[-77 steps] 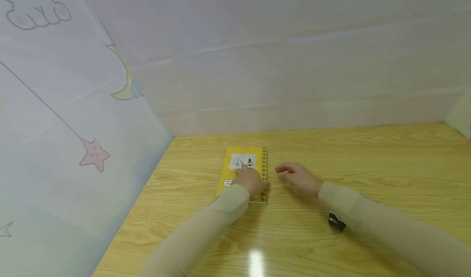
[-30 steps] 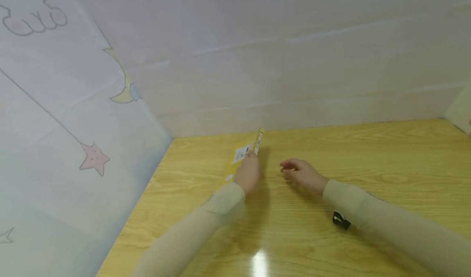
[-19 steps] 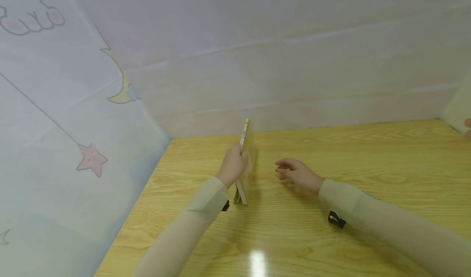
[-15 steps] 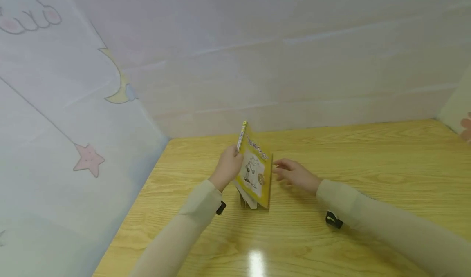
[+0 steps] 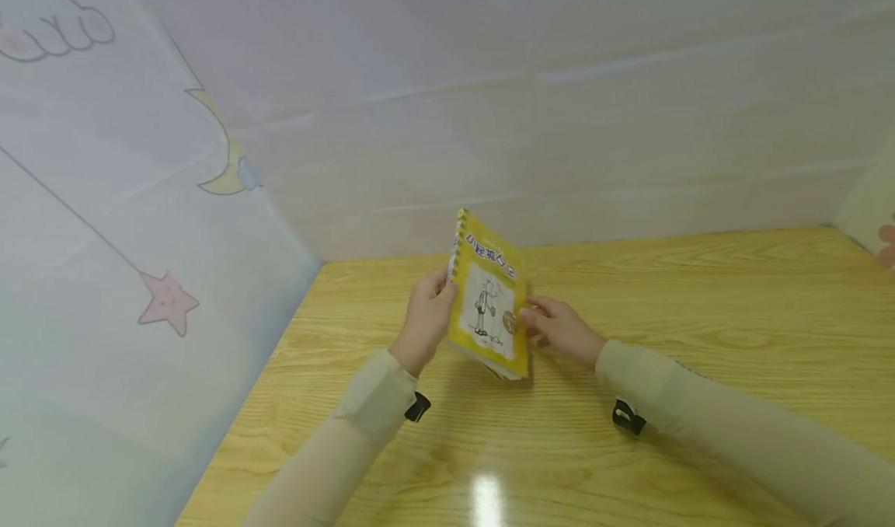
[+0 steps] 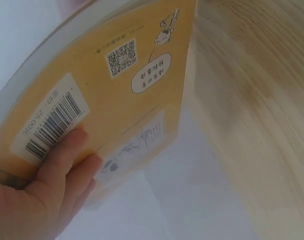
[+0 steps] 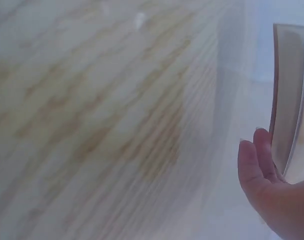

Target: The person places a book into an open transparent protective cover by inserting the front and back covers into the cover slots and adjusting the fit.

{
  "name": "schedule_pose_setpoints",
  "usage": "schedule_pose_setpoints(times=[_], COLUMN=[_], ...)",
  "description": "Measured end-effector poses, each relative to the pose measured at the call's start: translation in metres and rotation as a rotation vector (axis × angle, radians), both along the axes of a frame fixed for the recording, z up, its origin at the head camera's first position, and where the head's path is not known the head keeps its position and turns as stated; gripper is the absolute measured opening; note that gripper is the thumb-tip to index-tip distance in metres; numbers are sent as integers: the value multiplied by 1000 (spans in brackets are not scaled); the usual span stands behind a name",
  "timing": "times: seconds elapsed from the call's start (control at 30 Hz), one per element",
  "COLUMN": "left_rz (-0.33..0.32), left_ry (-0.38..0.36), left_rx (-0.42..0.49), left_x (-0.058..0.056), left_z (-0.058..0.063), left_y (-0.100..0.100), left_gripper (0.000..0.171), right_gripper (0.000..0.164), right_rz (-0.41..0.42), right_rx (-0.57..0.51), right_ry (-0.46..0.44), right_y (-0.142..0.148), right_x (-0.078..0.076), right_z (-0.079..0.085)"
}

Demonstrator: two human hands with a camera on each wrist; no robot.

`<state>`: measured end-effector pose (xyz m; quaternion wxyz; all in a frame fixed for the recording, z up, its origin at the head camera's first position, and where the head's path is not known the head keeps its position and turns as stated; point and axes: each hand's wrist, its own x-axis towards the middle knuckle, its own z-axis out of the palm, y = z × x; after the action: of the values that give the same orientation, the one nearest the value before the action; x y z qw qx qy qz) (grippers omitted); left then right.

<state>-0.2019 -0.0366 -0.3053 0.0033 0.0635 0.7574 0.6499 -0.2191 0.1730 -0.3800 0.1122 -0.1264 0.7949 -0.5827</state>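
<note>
A yellow paperback book [image 5: 487,301] with a cartoon figure on its front cover stands tilted over the table, cover toward me. My left hand [image 5: 423,317] grips it at the spine side, thumb in front. In the left wrist view that hand's fingers [image 6: 79,175] lie on the back cover, beside the barcode label [image 6: 54,117]. At the opposite edge my right hand [image 5: 562,331] pinches the book, its thumb lapping onto the cover. The right wrist view has the fingers [image 7: 249,162] behind the page edges [image 7: 289,100]; the thumb is out of sight there.
The wooden table [image 5: 671,294] runs back to a pale wall covering [image 5: 594,138]. At left stands a printed side wall [image 5: 203,255] with a star and moon. Black wrist devices [image 5: 417,407] show at both cuffs.
The book lay back cover up; my left hand has lifted it by the spine and turned it to show the front. My right hand, earlier apart from it, now holds its free edge.
</note>
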Motion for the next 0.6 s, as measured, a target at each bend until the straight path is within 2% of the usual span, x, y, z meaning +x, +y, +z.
schedule_pose_setpoints(times=[0.2, 0.33, 0.6], left_rz=[-57, -112, -174], left_ry=[-28, -25, -44], left_rx=[178, 262, 331], left_x=[5, 7, 7], left_z=[-2, -5, -16], left_y=[4, 5, 5], left_gripper=[38, 40, 43], right_gripper=[51, 48, 48], right_rz=[-3, -31, -138], right_rx=[-81, -146, -177], right_ry=[-67, -125, -147], right_y=[8, 11, 12], right_x=[-1, -2, 1], right_z=[-2, 0, 7])
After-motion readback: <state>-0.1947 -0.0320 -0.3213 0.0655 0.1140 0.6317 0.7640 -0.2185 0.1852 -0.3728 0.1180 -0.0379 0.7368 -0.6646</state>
